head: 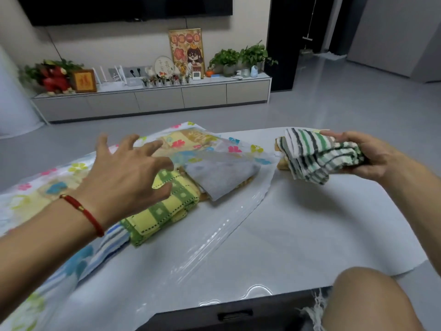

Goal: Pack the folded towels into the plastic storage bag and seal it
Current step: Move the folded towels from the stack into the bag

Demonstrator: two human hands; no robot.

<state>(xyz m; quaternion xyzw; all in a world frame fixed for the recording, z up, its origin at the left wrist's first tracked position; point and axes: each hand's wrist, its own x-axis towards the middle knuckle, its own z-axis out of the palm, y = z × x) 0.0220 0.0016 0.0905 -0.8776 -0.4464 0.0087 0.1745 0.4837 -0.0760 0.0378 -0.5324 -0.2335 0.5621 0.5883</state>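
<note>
Grey floor tiles and a long low cabinet (152, 101) crowded with potted plants (241, 57), framed pictures and small ornaments are seen behind a pale grey counter (310, 223); a dark screen (124, 8) on the wall is cut off by the upper edge. The plastic storage bag (226, 149), clear and printed with coloured flowers, is spread across the counter's left half, its far-left end running out of view. Folded towels are lodged in its mouth: a yellow-and-green checked towel (167, 206) protrudes, and a grey towel (222, 180) is veiled by the film, with other layers beneath hard to make out. The left hand (126, 173), a red cord bracelet (83, 211) at its wrist, is held above the bag with fingers spread wide. The right hand (372, 156) is closed around a green, black and white striped towel (317, 156) above the counter's right side, where something tan is mostly hidden beneath it. A bare knee (367, 299) is cropped at lower right.
</note>
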